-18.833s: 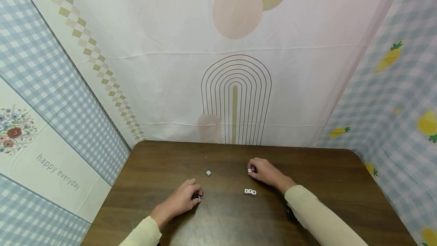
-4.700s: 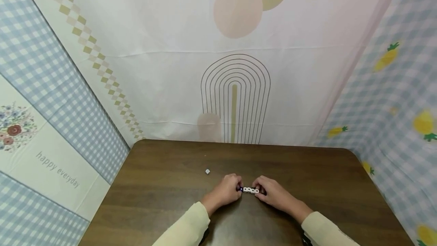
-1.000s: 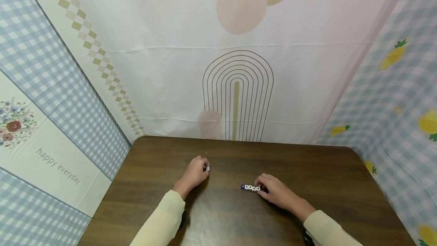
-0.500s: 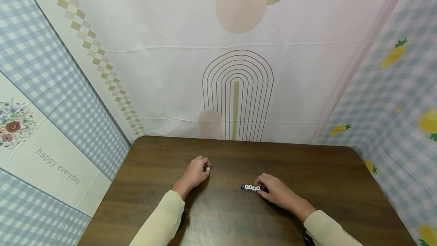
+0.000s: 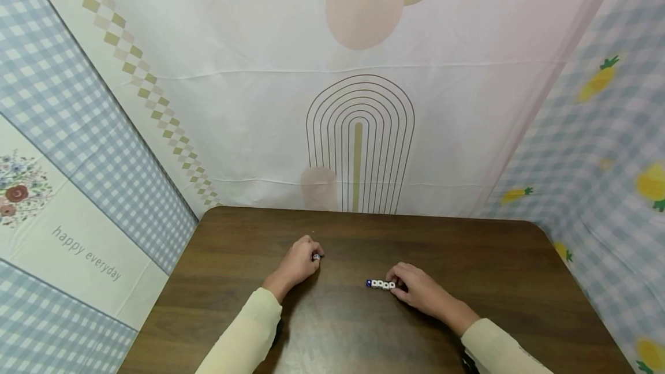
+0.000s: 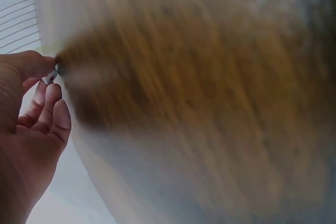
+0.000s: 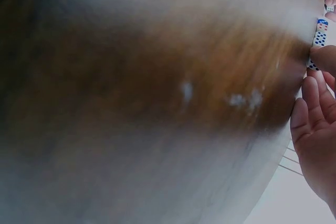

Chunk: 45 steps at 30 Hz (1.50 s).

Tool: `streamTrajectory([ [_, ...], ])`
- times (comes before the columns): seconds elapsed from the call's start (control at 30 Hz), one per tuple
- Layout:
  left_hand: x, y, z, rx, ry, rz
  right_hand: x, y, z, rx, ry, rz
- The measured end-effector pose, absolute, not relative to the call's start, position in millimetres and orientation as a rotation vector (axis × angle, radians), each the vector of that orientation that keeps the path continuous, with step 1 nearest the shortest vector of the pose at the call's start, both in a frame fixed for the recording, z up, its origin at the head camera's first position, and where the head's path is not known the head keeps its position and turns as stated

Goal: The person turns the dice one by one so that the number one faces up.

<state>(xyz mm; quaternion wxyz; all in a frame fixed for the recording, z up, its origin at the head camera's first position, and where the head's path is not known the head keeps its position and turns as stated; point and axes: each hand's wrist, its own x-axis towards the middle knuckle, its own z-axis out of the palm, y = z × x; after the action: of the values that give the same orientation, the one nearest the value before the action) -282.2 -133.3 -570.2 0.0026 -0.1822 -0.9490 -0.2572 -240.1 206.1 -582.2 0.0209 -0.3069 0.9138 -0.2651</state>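
Note:
My left hand [image 5: 298,261] pinches a small white die [image 5: 316,257] between thumb and fingers, toward the back left of the table. The left wrist view shows that die [image 6: 50,76] partly covered by the fingertips. To the right, a row of dice [image 5: 383,285] lies side by side on the wood, white ones with a blue die [image 5: 369,283] at the left end. My right hand [image 5: 418,291] pinches the white die at the row's right end. In the right wrist view, dark pips show on a white die [image 7: 319,39], and the thumb covers part of the end die.
The brown wooden table [image 5: 332,333] has rounded back corners. Directly behind it hangs a pale patterned cloth [image 5: 260,131], with checked cloths at both sides. A tiny pale speck lies near the back edge.
Earlier, three white dice stood in the row; now it is longer, with a blue die at its left. My left hand has left the row and taken the lone die, which has turned slightly.

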Motion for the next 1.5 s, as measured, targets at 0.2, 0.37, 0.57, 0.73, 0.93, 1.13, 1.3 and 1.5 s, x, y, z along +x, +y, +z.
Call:
streamTrajectory([
  [0.2, -283.4, -133.4, -570.0, -0.579, -2.991, -0.837, -241.2, 206.1, -580.8, -0.948, 2.836, -0.828],
  [0.37, -282.4, -135.0, -568.6, -0.581, -3.008, -0.929, -240.8, 206.6, -579.4, -0.95, 2.825, -0.832],
  [0.57, -279.4, -136.9, -569.3, -0.525, -2.984, -1.008, -239.5, 206.5, -580.3, -0.953, 2.816, -0.834],
  [0.73, -277.5, -137.7, -572.5, -0.494, -2.956, -0.989, -238.7, 206.5, -581.8, -0.951, 2.822, -0.831],
  [0.93, -276.6, -139.0, -574.2, -0.541, -2.934, -0.936, -238.7, 207.4, -583.2, -0.976, 2.836, -0.84],
  [1.13, -276.2, -139.9, -574.2, -0.607, -2.919, -0.872, -238.0, 207.2, -585.0, -0.986, 2.833, -0.854],
  [1.3, -276.1, -138.4, -572.0, -0.637, -2.949, -0.83, -238.3, 207.2, -586.0, -1.004, 2.832, -0.874],
  [1.5, -276.1, -135.1, -570.1, -0.676, -2.961, -0.799, -239.8, 207.6, -585.1, -0.993, 2.828, -0.864],
])
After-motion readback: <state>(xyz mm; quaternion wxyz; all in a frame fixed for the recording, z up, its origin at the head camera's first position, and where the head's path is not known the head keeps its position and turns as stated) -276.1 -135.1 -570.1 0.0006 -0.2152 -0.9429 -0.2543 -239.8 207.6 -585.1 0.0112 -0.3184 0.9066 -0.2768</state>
